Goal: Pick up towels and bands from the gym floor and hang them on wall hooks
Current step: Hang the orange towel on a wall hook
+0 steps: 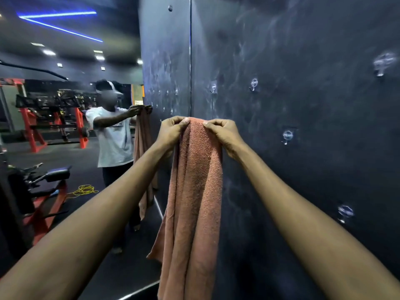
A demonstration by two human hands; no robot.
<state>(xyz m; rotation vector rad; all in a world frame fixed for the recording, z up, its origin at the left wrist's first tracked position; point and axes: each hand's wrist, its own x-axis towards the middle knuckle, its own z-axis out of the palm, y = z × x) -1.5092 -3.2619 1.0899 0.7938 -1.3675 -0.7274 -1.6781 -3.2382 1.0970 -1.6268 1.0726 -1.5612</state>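
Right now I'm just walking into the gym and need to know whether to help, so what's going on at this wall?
A person is holding a salmon-pink towel up against the dark wall, pinching its top edge with the left hand and right hand. The rest hangs straight down. Clear hooks are stuck on the wall nearby, all bare; whether the towel has caught one behind it cannot be seen. A mirror on the left reflects the scene, with a yellow cord lying on the floor.
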